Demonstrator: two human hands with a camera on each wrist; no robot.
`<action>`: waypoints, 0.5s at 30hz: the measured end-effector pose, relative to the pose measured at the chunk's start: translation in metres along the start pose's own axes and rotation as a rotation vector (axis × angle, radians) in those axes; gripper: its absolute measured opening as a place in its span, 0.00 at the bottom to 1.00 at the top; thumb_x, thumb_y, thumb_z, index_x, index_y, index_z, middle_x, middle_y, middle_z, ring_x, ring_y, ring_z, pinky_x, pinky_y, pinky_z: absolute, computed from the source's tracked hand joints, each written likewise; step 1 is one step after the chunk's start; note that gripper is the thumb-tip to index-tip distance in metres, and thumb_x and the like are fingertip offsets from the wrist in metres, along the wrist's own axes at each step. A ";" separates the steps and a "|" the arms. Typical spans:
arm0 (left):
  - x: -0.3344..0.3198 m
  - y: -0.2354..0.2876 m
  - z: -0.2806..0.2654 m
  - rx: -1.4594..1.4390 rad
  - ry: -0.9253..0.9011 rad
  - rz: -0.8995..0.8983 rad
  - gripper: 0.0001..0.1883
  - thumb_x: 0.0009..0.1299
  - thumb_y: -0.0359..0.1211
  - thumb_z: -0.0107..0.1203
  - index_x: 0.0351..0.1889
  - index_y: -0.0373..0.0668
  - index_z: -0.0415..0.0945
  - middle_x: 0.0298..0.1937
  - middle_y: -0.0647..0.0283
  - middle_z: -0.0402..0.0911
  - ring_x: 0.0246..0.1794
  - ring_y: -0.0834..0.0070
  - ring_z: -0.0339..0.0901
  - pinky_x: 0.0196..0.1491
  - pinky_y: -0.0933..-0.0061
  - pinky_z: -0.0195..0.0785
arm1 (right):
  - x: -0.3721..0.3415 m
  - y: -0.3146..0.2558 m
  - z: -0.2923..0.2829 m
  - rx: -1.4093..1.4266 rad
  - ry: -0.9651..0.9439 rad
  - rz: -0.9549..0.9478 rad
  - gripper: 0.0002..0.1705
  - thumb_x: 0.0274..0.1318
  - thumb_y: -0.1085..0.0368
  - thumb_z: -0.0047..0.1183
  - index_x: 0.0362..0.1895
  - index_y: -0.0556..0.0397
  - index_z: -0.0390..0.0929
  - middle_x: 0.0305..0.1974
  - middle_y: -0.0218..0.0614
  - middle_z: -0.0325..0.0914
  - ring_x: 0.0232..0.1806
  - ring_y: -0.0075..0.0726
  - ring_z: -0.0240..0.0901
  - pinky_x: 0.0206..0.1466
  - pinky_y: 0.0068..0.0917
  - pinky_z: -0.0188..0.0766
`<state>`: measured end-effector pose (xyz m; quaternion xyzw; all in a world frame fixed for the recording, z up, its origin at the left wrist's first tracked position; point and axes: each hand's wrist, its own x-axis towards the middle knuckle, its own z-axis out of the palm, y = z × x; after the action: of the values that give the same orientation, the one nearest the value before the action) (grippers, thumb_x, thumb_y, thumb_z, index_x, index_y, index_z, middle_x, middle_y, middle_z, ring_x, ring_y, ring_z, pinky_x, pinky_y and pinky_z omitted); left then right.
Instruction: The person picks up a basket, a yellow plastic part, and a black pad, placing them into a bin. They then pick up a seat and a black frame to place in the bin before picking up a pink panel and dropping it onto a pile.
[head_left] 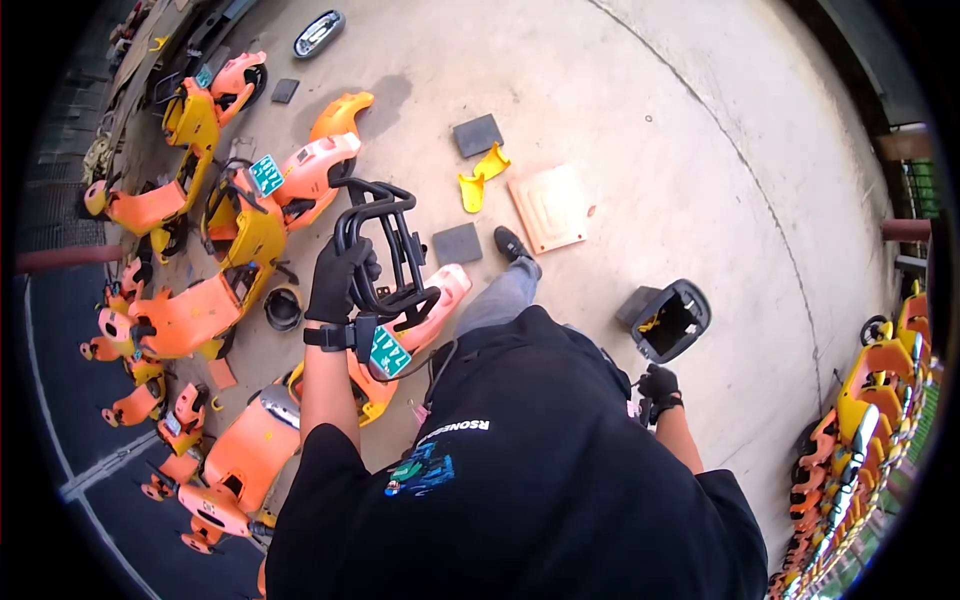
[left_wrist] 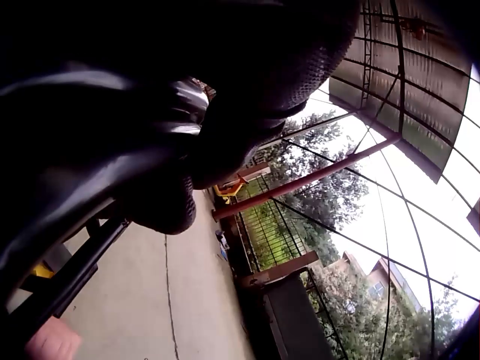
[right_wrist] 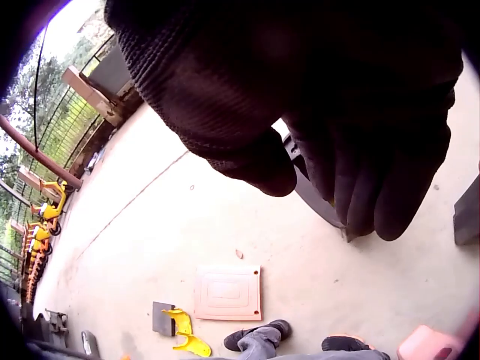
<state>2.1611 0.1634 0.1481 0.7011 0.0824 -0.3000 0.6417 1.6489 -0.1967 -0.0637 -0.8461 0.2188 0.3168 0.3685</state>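
Note:
My left hand (head_left: 337,282), in a black glove, grips a black tubular metal rack (head_left: 376,211) by one side, its bars reaching forward from the fist. In the head view the rack overlaps an orange scooter panel with a green plate (head_left: 390,355). Dark glove and glossy black tubing fill much of the left wrist view. My right hand (head_left: 660,388), also gloved, hangs loosely by my right side with nothing seen in it. In the right wrist view its fingers (right_wrist: 360,195) point down, the thumb apart. A black open-topped bin (head_left: 640,303) with something yellow inside stands just ahead of that hand.
Orange and yellow scooters (head_left: 185,315) crowd the left side. Ahead on the concrete lie a pale orange square panel (head_left: 548,208), yellow curved pieces (head_left: 472,192) and dark grey slabs (head_left: 458,244). A row of scooters (head_left: 865,400) lines the far right. My shoe (head_left: 510,243) is near the slabs.

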 end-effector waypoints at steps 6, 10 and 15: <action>0.093 -0.008 0.009 -0.030 -0.016 -0.064 0.07 0.60 0.31 0.53 0.33 0.40 0.71 0.23 0.65 0.73 0.21 0.76 0.73 0.25 0.78 0.69 | 0.033 -0.041 -0.079 -0.295 0.002 0.078 0.08 0.45 0.64 0.43 0.17 0.44 0.68 0.19 0.29 0.71 0.24 0.35 0.69 0.27 0.30 0.66; 0.134 -0.009 0.005 -0.101 -0.049 -0.094 0.05 0.60 0.29 0.51 0.33 0.40 0.71 0.25 0.64 0.75 0.24 0.76 0.75 0.29 0.77 0.69 | 0.089 -0.038 -0.142 -0.379 0.270 0.113 0.09 0.41 0.58 0.49 0.18 0.47 0.75 0.26 0.39 0.77 0.28 0.44 0.74 0.26 0.36 0.70; 0.166 -0.008 0.002 -0.301 -0.024 -0.136 0.05 0.56 0.25 0.52 0.30 0.39 0.69 0.21 0.62 0.74 0.21 0.74 0.74 0.24 0.75 0.68 | 0.155 -0.032 -0.221 -0.280 0.315 -0.014 0.09 0.34 0.67 0.56 0.27 0.53 0.75 0.22 0.41 0.75 0.25 0.42 0.73 0.27 0.30 0.70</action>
<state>2.2903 0.1176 0.0538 0.5860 0.1660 -0.3353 0.7188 1.8604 -0.3666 -0.0399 -0.9297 0.2214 0.2054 0.2108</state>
